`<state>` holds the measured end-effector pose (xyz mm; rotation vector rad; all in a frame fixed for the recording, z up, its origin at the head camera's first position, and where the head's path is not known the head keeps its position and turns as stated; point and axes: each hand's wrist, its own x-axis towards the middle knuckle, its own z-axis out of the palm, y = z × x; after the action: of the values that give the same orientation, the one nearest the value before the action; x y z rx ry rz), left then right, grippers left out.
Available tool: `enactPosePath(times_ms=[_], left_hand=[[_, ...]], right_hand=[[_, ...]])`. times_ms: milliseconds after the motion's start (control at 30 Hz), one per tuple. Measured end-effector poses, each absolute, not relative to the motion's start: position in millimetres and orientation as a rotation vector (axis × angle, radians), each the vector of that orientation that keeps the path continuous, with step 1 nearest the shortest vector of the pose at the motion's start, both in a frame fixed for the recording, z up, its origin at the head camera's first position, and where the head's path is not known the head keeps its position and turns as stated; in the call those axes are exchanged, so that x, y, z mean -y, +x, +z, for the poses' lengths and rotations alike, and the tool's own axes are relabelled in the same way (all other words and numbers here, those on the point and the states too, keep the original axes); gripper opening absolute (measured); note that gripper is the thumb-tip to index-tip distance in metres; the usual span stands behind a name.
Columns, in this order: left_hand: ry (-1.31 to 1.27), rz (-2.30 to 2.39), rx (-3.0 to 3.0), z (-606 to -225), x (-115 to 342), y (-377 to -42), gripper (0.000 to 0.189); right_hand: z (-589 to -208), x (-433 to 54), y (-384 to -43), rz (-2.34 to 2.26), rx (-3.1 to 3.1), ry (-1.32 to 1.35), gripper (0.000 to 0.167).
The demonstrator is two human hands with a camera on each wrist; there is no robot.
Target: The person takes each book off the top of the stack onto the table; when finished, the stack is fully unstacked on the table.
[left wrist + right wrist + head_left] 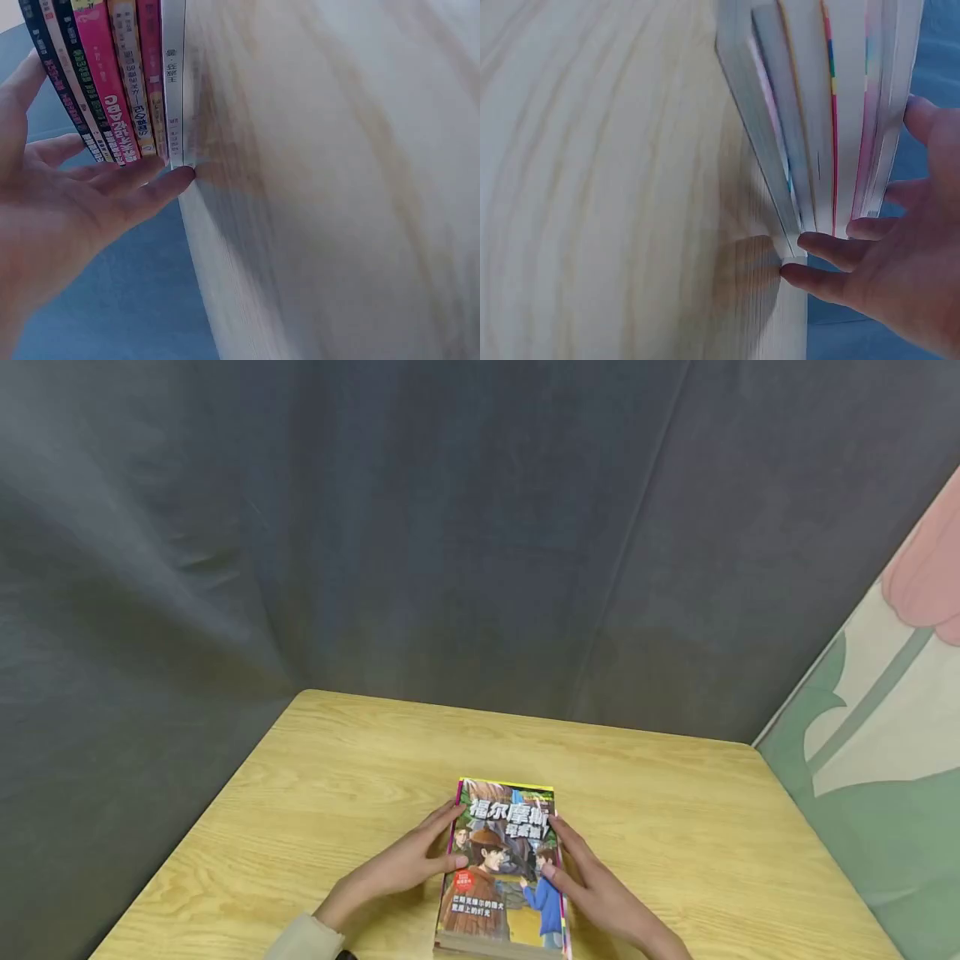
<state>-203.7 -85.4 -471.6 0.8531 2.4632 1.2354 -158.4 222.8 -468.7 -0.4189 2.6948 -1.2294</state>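
Observation:
A stack of several books (498, 860) lies flat near the table's front edge, a comic-style cover with white Chinese title on top. My left hand (405, 862) is at its left side, thumb at the edge of the top cover. In the left wrist view that hand's fairly straight fingers touch the lined-up spines (129, 82), which are black, pink, red and white. My right hand (603, 893) is at the stack's right side, its thumb at the cover's edge. The right wrist view shows its extended, spread fingers (829, 251) against the page edges (817, 127).
The stack sits on a light wood-grain table (337, 752) with rounded far corners. A dark grey curtain (450, 543) hangs behind the table and along the left. A fabric with pink and green flower print (870, 760) borders the right side.

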Motion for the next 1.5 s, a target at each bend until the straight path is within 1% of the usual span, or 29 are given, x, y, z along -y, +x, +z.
enactPosePath(times_ms=[100,367,767,1033,1200,1300,1400,1500], left_hand=[[0.847,1.274,-2.439,-471.5,84.8,-204.6,0.077],[0.804,1.393,-2.384,-471.6,84.3,-203.1,0.077],[0.814,1.535,-2.255,-475.7,85.1,-202.5,0.077],[0.763,1.582,-2.256,-476.2,85.8,-200.9,0.077],[0.712,1.577,-2.364,-469.5,82.9,-196.6,0.079],[0.708,1.693,-2.328,-461.6,79.7,-196.8,0.077],[0.704,1.906,-2.119,-453.3,76.9,-200.3,0.075],[0.652,2.034,-1.916,-447.4,75.5,-206.3,0.078]], right_hand=[[-469.4,-222.2,-158.2,-1.263,-2.691,-0.432,0.071],[-468.6,-216.9,-156.3,-1.317,-2.698,-0.352,0.071],[-465.3,-213.9,-152.7,-1.299,-2.75,-0.389,0.067],[-469.3,-211.0,-152.1,-1.331,-2.754,-0.396,0.066],[-470.2,-210.3,-150.6,-1.307,-2.767,-0.384,0.065],[-469.4,-210.7,-150.9,-1.287,-2.786,-0.382,0.065],[-469.0,-211.9,-151.3,-1.283,-2.795,-0.379,0.065],[-469.4,-212.9,-151.5,-1.296,-2.786,-0.382,0.066]])
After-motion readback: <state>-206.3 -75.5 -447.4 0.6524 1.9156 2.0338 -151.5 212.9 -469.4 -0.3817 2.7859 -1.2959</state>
